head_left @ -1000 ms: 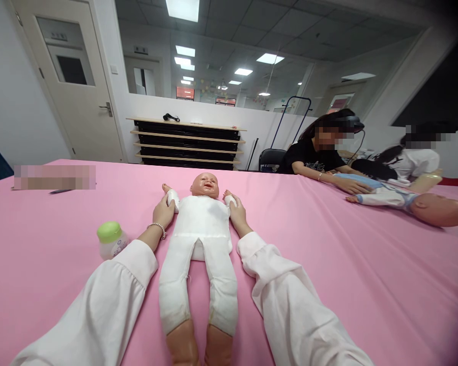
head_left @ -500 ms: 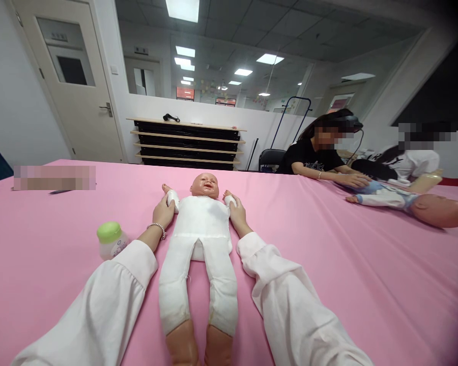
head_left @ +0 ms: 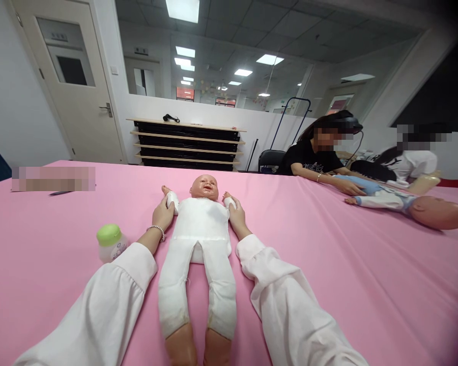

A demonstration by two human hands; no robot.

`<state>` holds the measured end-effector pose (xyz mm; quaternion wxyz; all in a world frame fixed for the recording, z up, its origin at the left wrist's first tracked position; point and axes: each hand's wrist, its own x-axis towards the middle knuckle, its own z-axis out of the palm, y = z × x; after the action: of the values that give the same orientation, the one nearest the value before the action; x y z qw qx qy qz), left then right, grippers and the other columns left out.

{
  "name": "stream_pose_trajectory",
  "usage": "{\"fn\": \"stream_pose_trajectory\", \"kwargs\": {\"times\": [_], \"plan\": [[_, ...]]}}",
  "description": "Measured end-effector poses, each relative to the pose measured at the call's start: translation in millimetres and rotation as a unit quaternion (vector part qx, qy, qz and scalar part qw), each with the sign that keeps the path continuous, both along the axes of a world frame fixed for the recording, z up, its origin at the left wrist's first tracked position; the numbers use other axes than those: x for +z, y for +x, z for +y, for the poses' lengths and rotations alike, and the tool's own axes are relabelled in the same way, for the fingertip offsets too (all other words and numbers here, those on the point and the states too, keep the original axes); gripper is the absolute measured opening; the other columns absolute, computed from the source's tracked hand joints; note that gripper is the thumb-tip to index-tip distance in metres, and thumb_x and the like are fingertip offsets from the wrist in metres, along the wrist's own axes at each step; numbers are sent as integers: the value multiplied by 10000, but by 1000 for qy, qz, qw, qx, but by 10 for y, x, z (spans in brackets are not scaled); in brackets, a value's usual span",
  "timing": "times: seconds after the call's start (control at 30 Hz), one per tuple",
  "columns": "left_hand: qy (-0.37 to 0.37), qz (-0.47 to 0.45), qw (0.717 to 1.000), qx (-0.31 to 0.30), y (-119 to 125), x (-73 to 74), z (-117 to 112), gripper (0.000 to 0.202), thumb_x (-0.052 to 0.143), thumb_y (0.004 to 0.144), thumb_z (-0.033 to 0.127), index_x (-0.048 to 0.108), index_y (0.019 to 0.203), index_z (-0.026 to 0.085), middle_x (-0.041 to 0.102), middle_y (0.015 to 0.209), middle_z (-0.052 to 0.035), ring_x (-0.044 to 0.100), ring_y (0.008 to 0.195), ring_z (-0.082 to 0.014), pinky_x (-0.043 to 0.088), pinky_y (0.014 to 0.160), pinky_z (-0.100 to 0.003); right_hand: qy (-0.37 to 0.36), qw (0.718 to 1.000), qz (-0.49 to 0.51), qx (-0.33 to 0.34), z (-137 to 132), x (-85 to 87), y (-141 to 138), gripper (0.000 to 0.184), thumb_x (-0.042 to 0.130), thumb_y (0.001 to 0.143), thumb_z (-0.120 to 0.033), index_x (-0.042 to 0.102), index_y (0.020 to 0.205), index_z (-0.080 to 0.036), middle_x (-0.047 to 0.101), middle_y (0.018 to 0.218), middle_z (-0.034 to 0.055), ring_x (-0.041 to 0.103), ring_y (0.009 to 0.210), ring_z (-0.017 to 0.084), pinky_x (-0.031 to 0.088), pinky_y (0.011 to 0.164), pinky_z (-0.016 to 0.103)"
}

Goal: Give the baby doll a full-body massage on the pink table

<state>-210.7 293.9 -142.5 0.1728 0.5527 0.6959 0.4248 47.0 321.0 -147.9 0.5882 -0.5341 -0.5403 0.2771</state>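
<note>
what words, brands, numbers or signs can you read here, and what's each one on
None can be read.
Green-lidded jar: label, too small and blurred.
Black shirt: pale lettering, too blurred.
Door window: small sign seen through it, too blurred.
Large window: small dark sign beyond it, too small.

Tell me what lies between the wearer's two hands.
In the head view, the doll's white torso lies between the left hand and the right hand.
</note>
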Motion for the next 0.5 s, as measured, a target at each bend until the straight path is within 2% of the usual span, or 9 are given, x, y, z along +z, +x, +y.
{"fn": "stream_pose_trajectory", "kwargs": {"times": [0.17,0.3,0.4,0.5], "plan": [[4,-13,1000,2,9,-23,12,539,387,847,369,410,1360,206,593,1223,-98,585,1063,-274,454,844,-379,35,999,10,26,-50,29,-5,437,402,794,-303,547,1196,-211,577,1243,39,528,1139,170,375,1015,345],[7,-15,1000,-9,12,-22,-3,528,369,854,371,410,1359,220,614,1190,-93,602,1030,-270,468,810,-375,44,999,8,15,-30,0,12,427,415,779,-314,565,1167,-212,597,1208,45,528,1134,191,388,1002,374],[7,-22,1000,-17,15,-10,-21,522,367,855,364,409,1356,225,607,1201,-92,605,1023,-271,467,813,-380,30,999,29,-10,11,-29,23,445,442,755,-314,544,1169,-190,603,1180,77,546,1107,211,417,968,385],[12,-49,999,-9,18,2,-38,532,398,845,362,409,1352,203,563,1262,-104,563,1101,-270,446,878,-382,-3,996,48,-74,11,-33,20,529,441,740,-305,437,1243,-142,515,1269,140,504,1163,234,404,976,403]]}}
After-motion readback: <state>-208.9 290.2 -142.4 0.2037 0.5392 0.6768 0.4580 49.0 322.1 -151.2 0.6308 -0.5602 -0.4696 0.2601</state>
